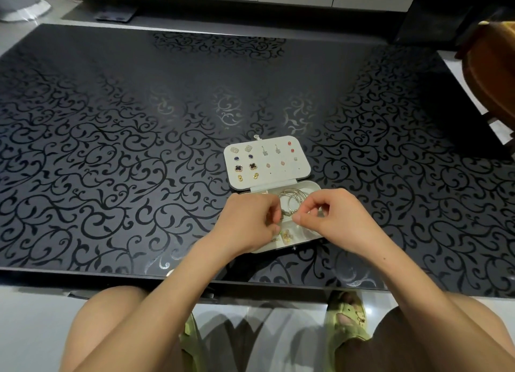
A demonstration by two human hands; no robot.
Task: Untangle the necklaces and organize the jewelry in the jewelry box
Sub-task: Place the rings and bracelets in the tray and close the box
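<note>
Two hands meet over the near half of an open white jewelry box (313, 187) on a dark table (139, 149) with a scroll pattern. The left hand (248, 221) has its fingers curled inward, thumb (274, 228) tucked against the fingertips as if pinching. The right hand (334, 215) is curled the same way, its thumb (297, 218) pointing toward the left hand, and a narrow gap lies between the two thumbs. Whether either pinch holds anything cannot be told; anything between the fingertips is too fine to make out.

Several thin silver hoops (291, 200) lie in the box just beyond the fingertips, overlapping one another. Their near edge comes up against the right forefinger and reaches the gap between the hands; contact cannot be confirmed. Just below the thumbs, on the side nearer the person, small compartments of the box hold a few little gold pieces (287, 236), partly hidden by the left hand. Both palms cover the left and right parts of the box base.

Beyond the hoops, farther from the fingers, the lid (303, 171) lies open and flat, and rows of earrings (253, 166) are pinned in pairs on its white lining, well clear of both hands.
</note>
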